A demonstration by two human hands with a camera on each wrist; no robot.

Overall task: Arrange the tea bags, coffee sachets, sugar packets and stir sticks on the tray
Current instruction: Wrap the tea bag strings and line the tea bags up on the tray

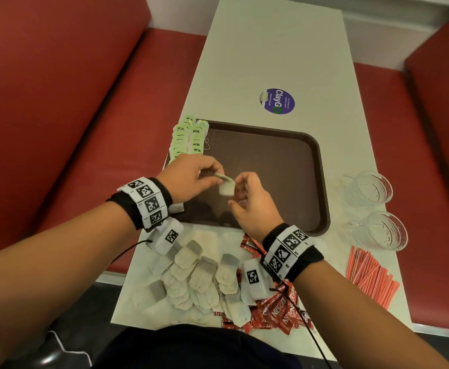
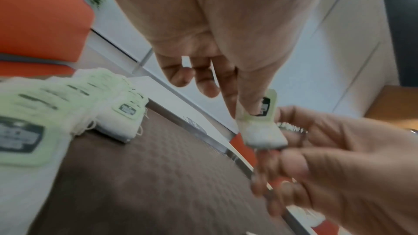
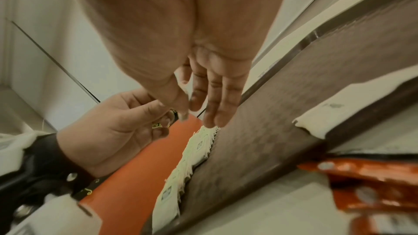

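Over the brown tray (image 1: 271, 169), my left hand (image 1: 219, 177) pinches the green tag of a tea bag (image 1: 227, 189) between thumb and forefinger. My right hand (image 1: 238, 187) meets it from the right, thumb and fingers curled at the bag's lower end. The left wrist view shows the tea bag (image 2: 262, 133) hanging from the pinched tag, with blurred right fingers (image 2: 291, 163) around it. A row of green-tagged tea bags (image 1: 188, 137) lies along the tray's left side. Loose tea bags (image 1: 199, 278) and red coffee sachets (image 1: 276, 312) are heaped near the table's front edge. Orange stir sticks (image 1: 370, 278) lie at the right.
Two glass cups (image 1: 370, 187) (image 1: 385, 230) stand right of the tray. A purple sticker (image 1: 277, 101) is on the white table beyond it. Red bench seats (image 1: 58, 115) flank the table on both sides. Most of the tray's floor is bare.
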